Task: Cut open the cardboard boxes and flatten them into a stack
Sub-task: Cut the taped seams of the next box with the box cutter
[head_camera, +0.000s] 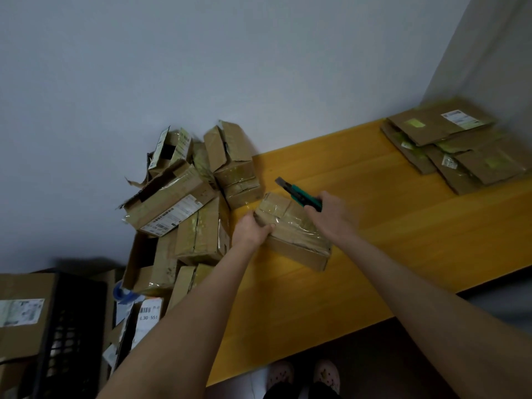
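Note:
A small taped cardboard box [290,234] lies on the yellow wooden table [374,226]. My left hand [250,228] grips its near left end. My right hand [334,214] holds a green utility knife [298,194] over the box's far side, blade pointing up and left, away from me. A stack of flattened boxes [457,142] lies at the table's far right. A pile of several unflattened boxes [190,197] sits at the table's left end against the wall.
A black plastic crate [69,335] and a large cardboard box [23,312] stand at the lower left. Labelled parcels [144,318] lie below the pile. The table's front edge runs diagonally; my feet in slippers [302,375] show below it.

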Tool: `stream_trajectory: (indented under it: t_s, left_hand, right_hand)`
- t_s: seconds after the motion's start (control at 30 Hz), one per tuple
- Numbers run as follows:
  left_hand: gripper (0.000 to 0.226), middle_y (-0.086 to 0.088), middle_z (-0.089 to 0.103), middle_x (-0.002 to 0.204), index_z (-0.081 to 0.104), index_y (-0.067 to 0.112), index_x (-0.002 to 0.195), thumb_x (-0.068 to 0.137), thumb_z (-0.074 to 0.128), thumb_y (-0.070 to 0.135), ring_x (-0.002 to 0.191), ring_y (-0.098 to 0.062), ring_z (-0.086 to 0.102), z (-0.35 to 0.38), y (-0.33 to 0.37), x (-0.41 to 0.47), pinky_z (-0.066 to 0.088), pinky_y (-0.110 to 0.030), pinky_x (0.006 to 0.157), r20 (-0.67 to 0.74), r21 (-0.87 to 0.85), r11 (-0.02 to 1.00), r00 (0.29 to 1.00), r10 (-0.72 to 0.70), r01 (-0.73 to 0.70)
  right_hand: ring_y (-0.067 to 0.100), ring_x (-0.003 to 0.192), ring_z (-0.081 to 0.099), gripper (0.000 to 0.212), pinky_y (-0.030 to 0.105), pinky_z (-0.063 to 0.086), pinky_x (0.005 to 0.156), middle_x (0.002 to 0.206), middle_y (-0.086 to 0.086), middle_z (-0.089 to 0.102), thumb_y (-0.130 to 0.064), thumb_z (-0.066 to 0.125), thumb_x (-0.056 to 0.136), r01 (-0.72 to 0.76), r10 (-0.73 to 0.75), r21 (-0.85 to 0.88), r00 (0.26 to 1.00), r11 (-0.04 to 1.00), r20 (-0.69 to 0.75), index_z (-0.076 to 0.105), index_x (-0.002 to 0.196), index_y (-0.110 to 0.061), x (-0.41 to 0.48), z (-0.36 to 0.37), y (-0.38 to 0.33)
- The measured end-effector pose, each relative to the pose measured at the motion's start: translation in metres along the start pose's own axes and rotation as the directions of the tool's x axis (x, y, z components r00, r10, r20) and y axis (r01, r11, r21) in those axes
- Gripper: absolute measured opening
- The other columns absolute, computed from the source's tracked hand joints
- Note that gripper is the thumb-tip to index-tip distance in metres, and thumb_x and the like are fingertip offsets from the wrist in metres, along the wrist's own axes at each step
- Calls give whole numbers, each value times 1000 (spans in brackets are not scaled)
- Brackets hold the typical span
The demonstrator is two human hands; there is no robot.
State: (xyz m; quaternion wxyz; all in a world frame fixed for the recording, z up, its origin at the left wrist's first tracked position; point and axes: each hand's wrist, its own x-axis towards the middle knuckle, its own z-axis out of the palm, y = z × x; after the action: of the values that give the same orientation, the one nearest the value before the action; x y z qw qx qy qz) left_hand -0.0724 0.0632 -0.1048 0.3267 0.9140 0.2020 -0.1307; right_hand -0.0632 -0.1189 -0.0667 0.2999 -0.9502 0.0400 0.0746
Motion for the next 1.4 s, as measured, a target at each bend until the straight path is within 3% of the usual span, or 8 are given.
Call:
stream_trajectory:
  t_s: [0.13,0.23,0.33,0.6,0.73,1.0,1.3,1.4]
  left_hand:
    - [57,-4,58,129,46,17,138,90,61,44,114,-24,56,-1,4,3,44,-32,77,8,-96,990,995,-99,99]
    - [51,-3,60,121,49,20,133,90,60,46,101,-23,57,-1,8,3,52,-36,82,17,-99,987,992,-126,127]
    - [49,-4,60,117,50,20,129,90,59,48,97,-25,60,-1,12,2,55,-42,85,28,-73,987,989,-144,146]
    - [49,-1,54,102,48,20,125,89,59,52,94,-25,60,-5,16,5,55,-37,76,70,-36,984,983,-173,175]
    - [46,-4,57,111,48,20,120,87,61,49,97,-26,58,-5,17,9,55,-42,85,88,-57,981,979,-182,187]
    - [47,-8,57,120,44,19,122,86,62,44,106,-30,57,-4,18,10,54,-44,88,112,-81,977,976,-185,195]
    - [51,-11,56,123,41,15,126,89,58,45,107,-33,57,-6,16,11,54,-45,88,116,-19,989,983,-140,144]
    - [54,-12,54,125,41,14,128,88,58,46,109,-34,56,-8,18,10,53,-46,89,124,-3,990,982,-139,141]
  right_hand:
    - [18,83,59,26,29,42,60,100,-4,61,-40,56,89,257,-272,-258,962,931,-25,58,108,-22,-23,-19,4]
    - [21,91,62,36,28,42,63,106,-4,64,-39,54,89,420,-442,-381,897,824,32,58,122,-25,-37,-27,3]
    - [20,95,60,41,29,38,65,108,-4,62,-39,48,93,482,-497,-469,862,740,101,52,132,-30,-39,-27,0]
    - [20,95,55,36,31,27,67,107,-1,58,-34,40,98,468,-462,-603,869,646,179,49,134,-36,-38,-23,-12]
    - [21,100,54,37,33,27,72,109,1,57,-32,39,99,400,-392,-671,903,624,175,47,134,-36,-39,-21,-20]
    - [21,106,53,33,35,26,75,112,2,56,-23,41,98,321,-273,-761,942,564,196,53,127,-31,-47,-21,-31]
    - [21,98,53,25,36,29,76,98,0,54,-21,48,97,226,-161,-779,974,584,162,60,115,-32,-52,-32,-18]
    - [21,89,53,27,36,32,76,87,-2,49,-21,47,97,196,-123,-747,981,635,152,61,116,-34,-52,-36,-12]
